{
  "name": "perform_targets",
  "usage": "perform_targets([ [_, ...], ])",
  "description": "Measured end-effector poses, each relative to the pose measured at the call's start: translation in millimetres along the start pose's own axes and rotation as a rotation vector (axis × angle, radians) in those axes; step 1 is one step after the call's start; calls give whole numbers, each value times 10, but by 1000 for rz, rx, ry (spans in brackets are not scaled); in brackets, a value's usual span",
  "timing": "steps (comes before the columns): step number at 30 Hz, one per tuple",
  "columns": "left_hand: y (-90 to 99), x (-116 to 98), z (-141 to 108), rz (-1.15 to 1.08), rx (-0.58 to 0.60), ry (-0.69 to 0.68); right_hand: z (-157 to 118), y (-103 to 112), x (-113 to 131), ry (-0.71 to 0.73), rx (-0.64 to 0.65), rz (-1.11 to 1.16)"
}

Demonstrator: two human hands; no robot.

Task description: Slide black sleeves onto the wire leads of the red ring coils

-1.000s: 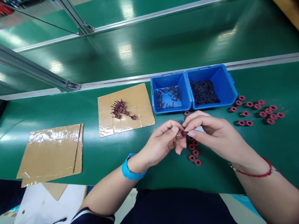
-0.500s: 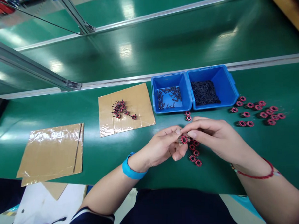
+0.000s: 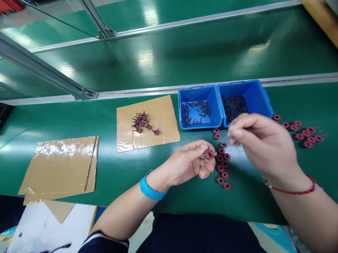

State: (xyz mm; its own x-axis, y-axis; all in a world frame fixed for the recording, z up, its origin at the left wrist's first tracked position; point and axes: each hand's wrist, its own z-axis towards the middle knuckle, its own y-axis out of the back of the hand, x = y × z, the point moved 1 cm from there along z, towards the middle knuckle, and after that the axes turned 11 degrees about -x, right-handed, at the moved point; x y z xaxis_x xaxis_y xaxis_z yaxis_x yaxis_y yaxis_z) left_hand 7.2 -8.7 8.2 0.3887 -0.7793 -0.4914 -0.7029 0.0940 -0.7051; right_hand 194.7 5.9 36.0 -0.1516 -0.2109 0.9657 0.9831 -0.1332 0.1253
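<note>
Between the thumb and fingers of my left hand, a small motor stator is held with its red and black ringed face toward me. My right hand is raised to the right, in front of the right-hand blue bin, with thumb and fingertips pinched together. Whatever is in that pinch, if anything, is too small to make out. A column of loose stators lies on the green table between my hands. Short black tubes lie in the left bin, and a dense heap of black tubing pieces fills part of the right one.
The left blue bin and right blue bin stand side by side at the back. More stators are scattered at right. Several stators with black leads rest on a cardboard sheet; another cardboard piece lies at left.
My right hand has left the stator and moved right and up toward the right bin. My left hand still holds the stator. The view has shifted slightly.
</note>
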Motion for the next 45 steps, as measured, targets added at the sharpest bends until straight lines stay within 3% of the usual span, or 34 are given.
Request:
perform_targets([
  [2, 36, -99, -8, -46, -35, -97, 215, -67, 26, 122, -23, -244],
  [6, 110, -343, -31, -140, -163, -364, 678, -373, -4, 448, 514, -898],
  [8, 146, -436, -34, -172, -217, -444, 848, -537, -64, 501, 763, -1125],
  [10, 184, -493, -26, -200, -247, -471, 961, -676, -129, 495, 908, -1238],
  [14, 251, -528, 0, -253, -252, -472, 1062, -857, -237, 446, 998, -1295],
  [18, 280, -525, 7, -262, -220, -477, 1120, -902, -282, 377, 1023, -1257],
  [23, 272, -509, -3, -246, -217, -467, 1219, -730, -231, 278, 921, -1037],
  [28, 198, -427, -9, -205, -236, -442, 1074, -403, -125, -43, 445, -326],
  [33, 93, -252, -12, -121, -190, -339, 628, -217, -40, -283, 206, 115],
  [38, 33, -113, -9, -82, -129, -234, 206, -112, -49, -421, 80, 240],
  [45, 9, -37, -5, -29, -101, -193, -99, -47, -44, -319, -89, 216],
])
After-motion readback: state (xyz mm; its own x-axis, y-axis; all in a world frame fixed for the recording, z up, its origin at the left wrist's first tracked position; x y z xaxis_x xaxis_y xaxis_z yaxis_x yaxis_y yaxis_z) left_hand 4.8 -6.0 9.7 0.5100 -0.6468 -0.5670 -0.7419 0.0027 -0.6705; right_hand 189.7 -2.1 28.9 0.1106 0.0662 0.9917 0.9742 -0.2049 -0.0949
